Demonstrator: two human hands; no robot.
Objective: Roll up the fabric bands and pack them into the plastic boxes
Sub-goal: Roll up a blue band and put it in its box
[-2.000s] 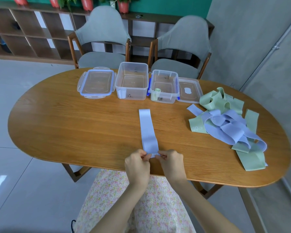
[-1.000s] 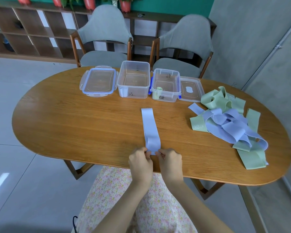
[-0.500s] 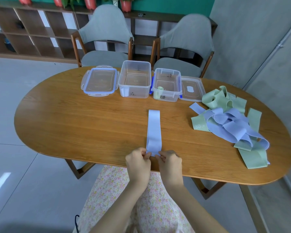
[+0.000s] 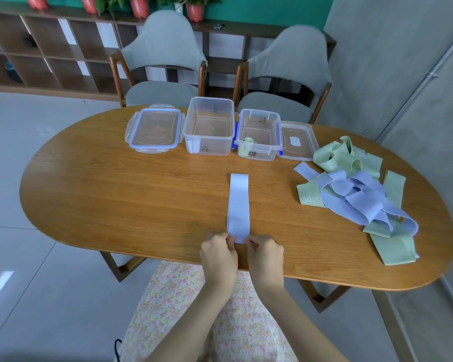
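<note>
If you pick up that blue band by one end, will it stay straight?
Probably not. The blue band lies thin and flat on the table, and the pile of bands droops in loops, so it likely flops. It looks light.

A green band [image 4: 310, 195] in the pile reads "30 LB"; handwritten marks on two boxes are illegible.

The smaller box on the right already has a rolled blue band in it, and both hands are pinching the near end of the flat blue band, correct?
Not quite: the head view shows the roll in the smaller box is green, not blue. The rest stands: the left hand and right hand pinch the near end of the flat blue band.
</note>
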